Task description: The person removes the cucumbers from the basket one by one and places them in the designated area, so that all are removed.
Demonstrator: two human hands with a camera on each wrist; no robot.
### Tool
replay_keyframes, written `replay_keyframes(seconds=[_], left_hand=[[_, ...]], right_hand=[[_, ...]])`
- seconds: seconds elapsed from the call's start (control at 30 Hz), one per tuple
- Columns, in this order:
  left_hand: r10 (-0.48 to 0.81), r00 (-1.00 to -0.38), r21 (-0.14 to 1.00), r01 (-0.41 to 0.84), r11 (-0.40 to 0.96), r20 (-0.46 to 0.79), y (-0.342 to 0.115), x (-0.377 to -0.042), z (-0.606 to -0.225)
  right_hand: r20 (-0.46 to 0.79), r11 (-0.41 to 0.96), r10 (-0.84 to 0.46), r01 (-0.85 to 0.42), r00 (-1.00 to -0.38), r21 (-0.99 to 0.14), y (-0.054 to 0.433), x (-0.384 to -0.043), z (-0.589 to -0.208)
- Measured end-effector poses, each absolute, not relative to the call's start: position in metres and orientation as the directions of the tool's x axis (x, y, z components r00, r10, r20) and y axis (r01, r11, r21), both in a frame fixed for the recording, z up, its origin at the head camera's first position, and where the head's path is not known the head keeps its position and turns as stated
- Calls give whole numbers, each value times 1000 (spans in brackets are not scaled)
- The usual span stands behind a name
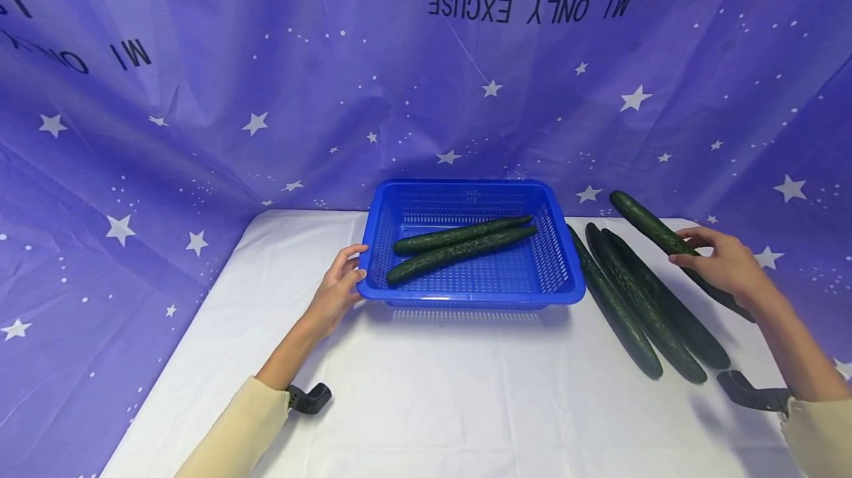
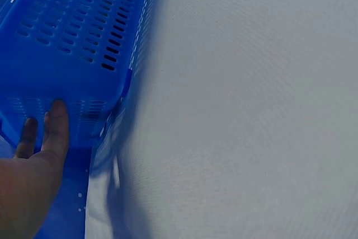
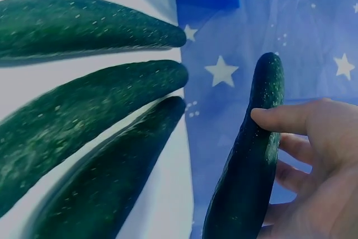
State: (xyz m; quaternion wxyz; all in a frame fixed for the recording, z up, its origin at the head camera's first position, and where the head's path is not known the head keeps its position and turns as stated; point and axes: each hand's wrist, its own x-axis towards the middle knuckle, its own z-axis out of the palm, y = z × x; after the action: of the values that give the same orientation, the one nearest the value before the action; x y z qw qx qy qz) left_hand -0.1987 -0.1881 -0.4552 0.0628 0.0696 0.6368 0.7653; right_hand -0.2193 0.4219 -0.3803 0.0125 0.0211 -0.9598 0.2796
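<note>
Two dark green cucumbers (image 1: 459,254) lie side by side in a blue plastic basket (image 1: 471,297), seen in the head view. At the basket's left end my left hand (image 1: 335,291) touches the rim; in the left wrist view its extended fingers (image 2: 57,124) rest against the slotted end wall. My right hand (image 1: 722,260) holds another cucumber (image 1: 642,217) around its middle, with the thumb on one side and the fingers on the other in the right wrist view. Three more cucumbers (image 1: 655,308) lie on the white cloth between that hand and the basket, one partly hidden by the basket rim.
The white cloth-covered table (image 1: 426,396) extends in front of the basket. Behind and around it hangs a purple curtain (image 1: 399,93) with white stars and lettering. A black strap device (image 1: 309,398) sits on the left wrist, another (image 1: 752,393) on the right.
</note>
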Motion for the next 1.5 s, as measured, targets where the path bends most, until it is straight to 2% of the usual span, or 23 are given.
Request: replay_keyframes(seconds=[0.53, 0.93, 1.5], left_hand=[[194, -981, 982, -16, -190, 21, -189, -200, -456], [191, -981, 984, -21, -176, 13, -189, -199, -456], [192, -981, 982, -12, -189, 25, -189, -199, -455]], right_hand=[[20, 834, 42, 24, -999, -551, 438, -215, -416], [-87, 809, 98, 131, -991, -573, 443, -216, -436], [-168, 774, 49, 144, -984, -616, 446, -215, -442]])
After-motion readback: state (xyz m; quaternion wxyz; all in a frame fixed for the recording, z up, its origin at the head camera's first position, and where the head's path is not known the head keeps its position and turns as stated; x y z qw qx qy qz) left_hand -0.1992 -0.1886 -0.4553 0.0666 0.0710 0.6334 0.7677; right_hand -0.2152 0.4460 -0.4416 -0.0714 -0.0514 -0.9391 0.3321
